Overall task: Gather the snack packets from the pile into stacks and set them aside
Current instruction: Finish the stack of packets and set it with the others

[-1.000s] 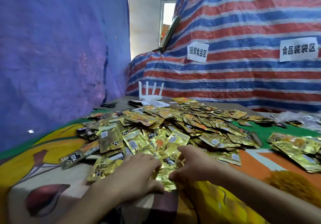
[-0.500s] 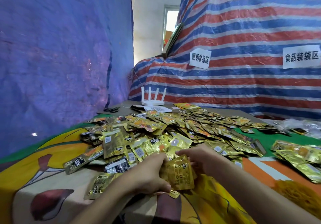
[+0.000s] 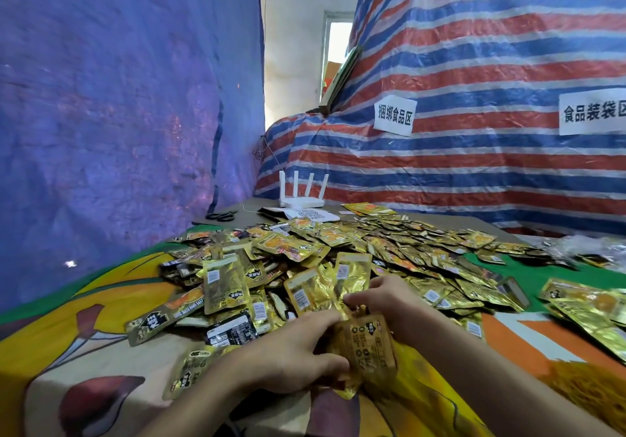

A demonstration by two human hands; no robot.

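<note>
Two hands in view, both on one small stack of gold packets [image 3: 371, 348], held upright just above the near edge of the desk [image 3: 84, 304]. Left hand [image 3: 291, 352] grips the stack's left side, fingers curled round it, thumb across the front. Right hand [image 3: 389, 301] has its fingers curled over the stack's top edge from behind. The number of packets in the stack cannot be told: only the front face and some edges show. The main pile [image 3: 338, 253] lies directly behind the hands and spreads across the middle of the desk; far too many overlapping packets to count, mostly gold, a few black. One loose packet [image 3: 189, 369] lies flat just beside the left wrist. A separate group of gold packets [image 3: 589, 308] lies at the right edge, well apart from the pile. At the far end: one white router [image 3: 301, 199] with four antennas, one pair of scissors [image 3: 222, 215] to its left, and one printed sheet [image 3: 311, 214] in front of it. Two white paper signs [image 3: 394, 115] hang on the striped tarp [image 3: 474, 165]; a blue tarp [image 3: 118, 97] is on the left.
</note>
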